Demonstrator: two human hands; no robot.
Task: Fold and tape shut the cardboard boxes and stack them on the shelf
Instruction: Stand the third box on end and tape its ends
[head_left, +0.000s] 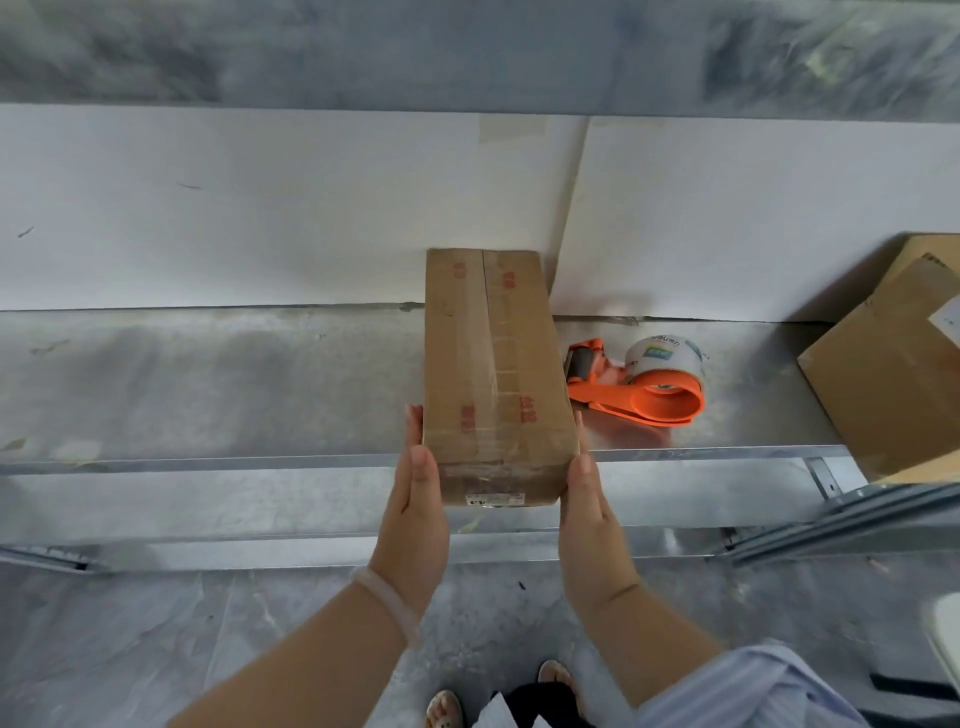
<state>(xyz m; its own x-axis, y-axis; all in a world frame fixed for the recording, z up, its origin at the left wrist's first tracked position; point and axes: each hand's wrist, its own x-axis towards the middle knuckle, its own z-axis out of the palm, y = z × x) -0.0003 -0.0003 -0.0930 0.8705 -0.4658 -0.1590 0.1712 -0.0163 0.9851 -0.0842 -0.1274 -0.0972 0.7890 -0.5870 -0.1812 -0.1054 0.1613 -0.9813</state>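
Grey metal shelf (208, 384) runs along a white wall; on it lies a long, narrow cardboard box (493, 364), closed, with clear tape over its top seam and red printing either side. Its near end juts past the shelf's front edge, where the left hand (415, 493) and right hand (587, 499) press flat, fingers straight, against its two sides. Just right of the box lies an orange tape dispenser (639, 384), farther right a second box (893, 364)
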